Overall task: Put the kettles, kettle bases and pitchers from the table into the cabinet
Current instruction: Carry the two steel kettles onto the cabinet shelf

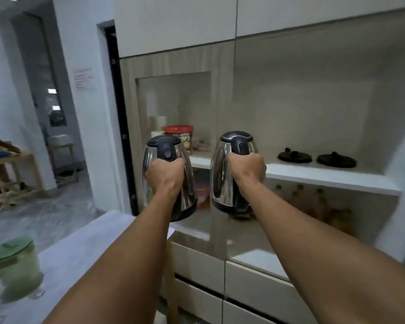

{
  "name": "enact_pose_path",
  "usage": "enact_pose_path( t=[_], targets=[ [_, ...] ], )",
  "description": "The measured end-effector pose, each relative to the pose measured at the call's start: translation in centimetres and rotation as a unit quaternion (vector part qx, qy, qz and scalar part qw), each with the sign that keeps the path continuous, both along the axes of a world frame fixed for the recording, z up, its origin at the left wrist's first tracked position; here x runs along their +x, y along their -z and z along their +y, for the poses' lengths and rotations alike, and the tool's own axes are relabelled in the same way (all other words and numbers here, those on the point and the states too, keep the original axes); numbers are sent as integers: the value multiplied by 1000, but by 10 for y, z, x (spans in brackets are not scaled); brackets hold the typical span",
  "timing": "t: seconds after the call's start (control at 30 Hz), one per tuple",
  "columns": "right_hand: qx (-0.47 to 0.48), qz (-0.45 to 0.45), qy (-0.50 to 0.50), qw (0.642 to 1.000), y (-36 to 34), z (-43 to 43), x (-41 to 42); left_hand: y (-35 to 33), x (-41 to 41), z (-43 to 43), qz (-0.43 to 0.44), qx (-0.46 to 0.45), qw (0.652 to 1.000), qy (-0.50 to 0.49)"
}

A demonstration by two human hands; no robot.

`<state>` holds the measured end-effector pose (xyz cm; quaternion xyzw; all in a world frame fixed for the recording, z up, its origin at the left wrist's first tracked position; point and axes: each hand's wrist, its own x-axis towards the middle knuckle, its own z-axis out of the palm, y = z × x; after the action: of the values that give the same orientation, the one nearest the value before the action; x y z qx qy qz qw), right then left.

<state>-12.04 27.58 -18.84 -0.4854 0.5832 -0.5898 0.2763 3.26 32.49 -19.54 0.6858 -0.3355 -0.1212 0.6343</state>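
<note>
A green-lidded pitcher [15,270] stood blurred on the tabletop [84,244], cut off at the frame's edge. The left hand [165,175] gripped one kettle [171,176], the right hand [248,168] another kettle [234,171], fingers wrapped round the handles, both held before the cabinet shelf [332,177]. Either might have clipped the shelf edge or landed off the two kettle bases [316,157]. Lower shelf contents were indistinct.

Both arms outstretched, left grip [165,174] and right grip [247,168] clenched.
</note>
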Motion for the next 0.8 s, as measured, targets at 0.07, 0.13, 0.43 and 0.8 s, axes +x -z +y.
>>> enact_pose_path(
  t=[0.07,0.13,0.43,0.8],
  targets=[
    [-10,-3,35,999,-10,-7,-35,-9,-28,-26,5,-17,999,38],
    [-21,1,74,997,-20,-14,-70,-19,-61,-48,2,-17,998,67],
    [-57,-3,189,980,-43,-83,-207,-59,-196,-150,24,-68,976,207],
    [-65,-8,216,974,-65,-232,-339,-75,-336,-311,13,-92,961,260]
  ],
)
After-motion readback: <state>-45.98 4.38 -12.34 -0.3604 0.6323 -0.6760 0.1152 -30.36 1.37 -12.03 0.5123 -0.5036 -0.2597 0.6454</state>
